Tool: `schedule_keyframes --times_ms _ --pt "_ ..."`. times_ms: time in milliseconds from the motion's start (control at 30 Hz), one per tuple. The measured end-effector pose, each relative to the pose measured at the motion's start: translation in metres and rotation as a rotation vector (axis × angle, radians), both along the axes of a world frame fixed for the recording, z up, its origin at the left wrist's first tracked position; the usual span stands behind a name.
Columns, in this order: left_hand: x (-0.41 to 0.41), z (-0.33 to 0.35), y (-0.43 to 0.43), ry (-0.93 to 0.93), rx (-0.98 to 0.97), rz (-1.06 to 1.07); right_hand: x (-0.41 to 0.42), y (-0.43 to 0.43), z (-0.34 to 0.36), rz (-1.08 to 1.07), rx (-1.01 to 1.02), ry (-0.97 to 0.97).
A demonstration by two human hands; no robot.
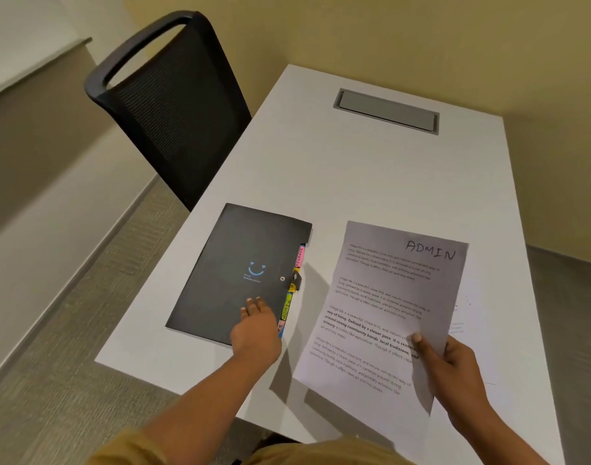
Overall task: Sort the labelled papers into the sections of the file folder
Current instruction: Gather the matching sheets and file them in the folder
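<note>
A black file folder with a blue smiley lies closed on the white table. Coloured section tabs stick out of its right edge; a green one reads ADMIN and a pink one sits higher up. My left hand rests on the folder's lower right corner with its fingers straight. My right hand pinches the lower right of a printed sheet marked ADMIN in its top right corner and holds it lifted above the table. More paper lies on the table behind that sheet, mostly hidden.
A black mesh office chair stands at the table's left side. A grey cable hatch is set into the far end of the tabletop. Walls close in behind and to the left.
</note>
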State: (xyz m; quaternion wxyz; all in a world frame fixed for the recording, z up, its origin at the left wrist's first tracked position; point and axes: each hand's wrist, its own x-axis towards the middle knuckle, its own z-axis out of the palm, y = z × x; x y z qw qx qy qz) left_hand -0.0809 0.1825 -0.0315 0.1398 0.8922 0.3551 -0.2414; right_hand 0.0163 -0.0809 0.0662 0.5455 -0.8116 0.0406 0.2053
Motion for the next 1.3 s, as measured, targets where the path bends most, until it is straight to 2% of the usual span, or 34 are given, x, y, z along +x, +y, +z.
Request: schedule_keyframes --times_ms 200,433,567,700,1133,1300 --pt "-0.002 0.016 0.013 0.027 0.014 -0.055 -0.004 0.008 -0.002 -0.006 0.023 0.007" --pt "-0.007 0.058 0.028 0.052 0.094 -0.340 0.001 0.020 -0.003 0.015 0.019 -0.004" --pt "-0.013 0.063 0.034 0.124 0.133 -0.277 0.005 0.023 -0.008 0.030 -0.005 -0.012" --pt "-0.016 0.054 0.031 0.003 0.127 -0.113 0.006 0.023 -0.013 0.044 -0.016 0.006" --pt "-0.024 0.036 0.024 0.040 0.130 -0.234 0.018 0.004 -0.012 0.012 -0.017 0.029" --pt "-0.034 0.025 0.028 0.078 0.186 -0.406 0.025 0.005 -0.010 0.008 -0.015 0.030"
